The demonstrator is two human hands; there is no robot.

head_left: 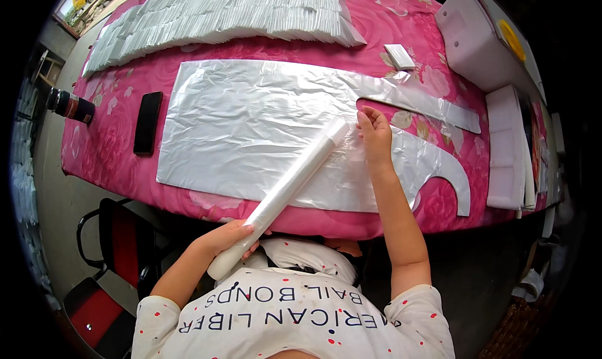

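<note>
My left hand point(233, 238) is wrapped round the lower part of a rolled bundle of whitish translucent plastic point(288, 182). The roll slants up and to the right, its far end over the flat bags. Near that far end is my right hand point(375, 135), thumb and fingertips drawn together; whatever thin thing may be between them cannot be made out. Below both lie large white plastic carrier bags point(251, 117), spread flat and wrinkled, with their handle strips point(439, 108) pointing right.
Long rows of folded white plastic packets point(232, 14) line the table's far side. One small packet point(399, 57) lies apart. A black phone point(148, 123) and dark bottle point(70, 105) are at left. White foam boxes point(505, 149) stand at right on the pink floral cloth point(119, 142). Chairs point(119, 240) stand lower left.
</note>
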